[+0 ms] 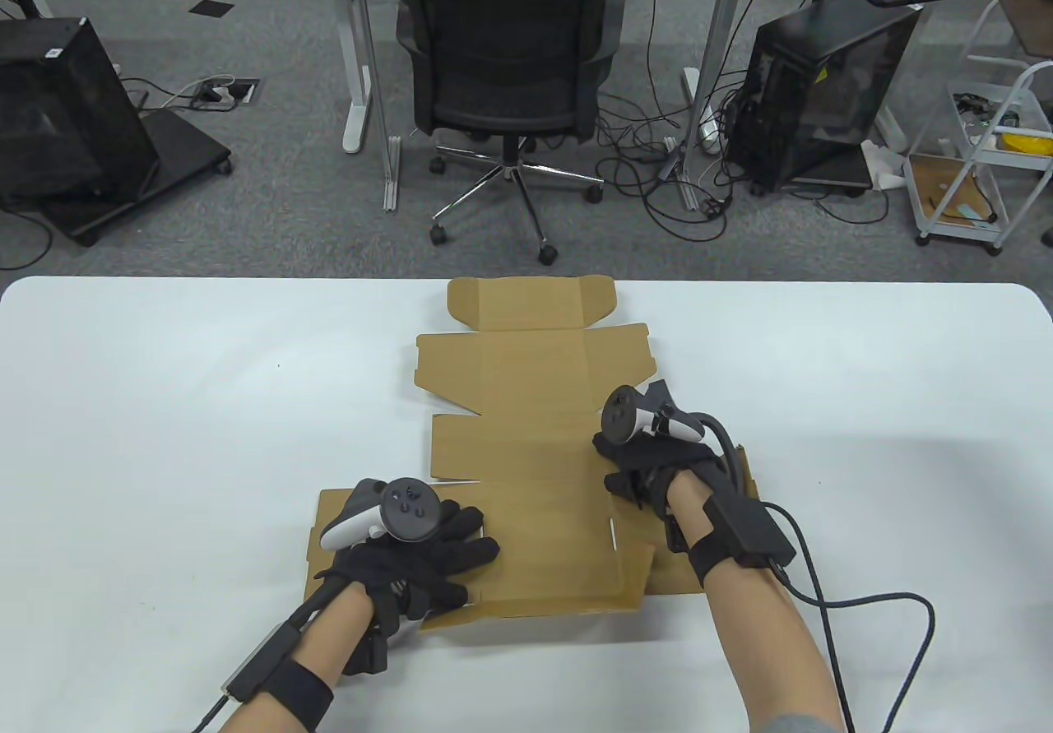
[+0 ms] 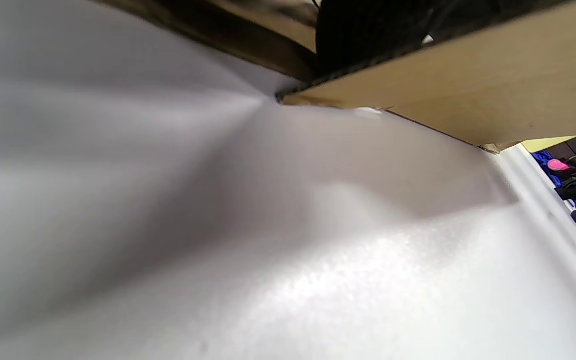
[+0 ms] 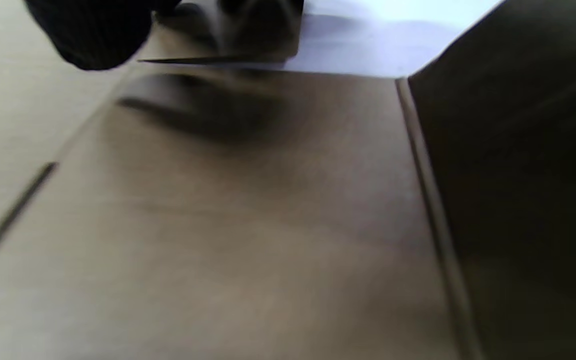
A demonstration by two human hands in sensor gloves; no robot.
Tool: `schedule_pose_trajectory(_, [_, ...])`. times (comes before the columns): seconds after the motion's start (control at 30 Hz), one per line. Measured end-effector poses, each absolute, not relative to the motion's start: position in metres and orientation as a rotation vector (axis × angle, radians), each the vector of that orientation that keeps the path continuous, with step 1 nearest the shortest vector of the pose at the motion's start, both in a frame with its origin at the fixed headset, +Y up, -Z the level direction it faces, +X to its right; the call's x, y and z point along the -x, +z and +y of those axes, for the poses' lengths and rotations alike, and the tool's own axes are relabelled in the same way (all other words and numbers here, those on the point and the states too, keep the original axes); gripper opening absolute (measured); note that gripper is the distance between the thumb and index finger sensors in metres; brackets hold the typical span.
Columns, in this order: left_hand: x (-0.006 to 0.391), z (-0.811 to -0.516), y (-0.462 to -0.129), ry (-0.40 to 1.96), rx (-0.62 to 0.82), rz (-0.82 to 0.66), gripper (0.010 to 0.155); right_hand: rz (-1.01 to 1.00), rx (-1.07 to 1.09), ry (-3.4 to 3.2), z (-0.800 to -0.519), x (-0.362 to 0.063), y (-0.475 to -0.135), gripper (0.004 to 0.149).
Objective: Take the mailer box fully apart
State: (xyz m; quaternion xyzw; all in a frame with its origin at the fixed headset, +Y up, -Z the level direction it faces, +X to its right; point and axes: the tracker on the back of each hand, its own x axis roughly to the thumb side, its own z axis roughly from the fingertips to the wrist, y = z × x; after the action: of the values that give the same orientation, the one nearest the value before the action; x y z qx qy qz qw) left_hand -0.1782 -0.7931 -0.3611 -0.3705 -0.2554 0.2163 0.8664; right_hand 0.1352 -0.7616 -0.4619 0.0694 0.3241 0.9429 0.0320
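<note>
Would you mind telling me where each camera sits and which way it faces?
Table view: from above the near edge, looking down and outward at the flattened box on the white table; both forearms, left hand, right hand.
Left wrist view: low by the table, looking along it at a cardboard edge; a dark glove patch.
Right wrist view: close over cardboard; a gloved fingertip.
All share the box.

Table cam looks down; wrist cams v. close, sharing cardboard [image 1: 526, 470].

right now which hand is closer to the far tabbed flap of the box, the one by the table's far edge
Right. The right hand rests on the mailer box partway up its right side, closer to the far flap. The left hand presses the near-left panel, farther back.
</note>
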Motion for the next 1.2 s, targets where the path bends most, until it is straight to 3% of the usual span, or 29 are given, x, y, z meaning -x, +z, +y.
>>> schedule_pose_trajectory(0.2, [0.179,-0.793,-0.361,0.453,0.775,-0.535,0.068,0.985,-0.356,2.665,-0.749,-0.148,-0.423,0.082])
schedule_pose_trajectory(0.6, [0.179,-0.794,-0.361,0.452,0.767,-0.536,0.067,1.022,-0.421,2.769,-0.764,-0.163,-0.365,0.084])
schedule_pose_trajectory(1.2, [0.181,-0.794,-0.361,0.465,0.768,-0.528,0.067,0.867,-0.535,2.851,-0.788,-0.169,-0.347,0.095])
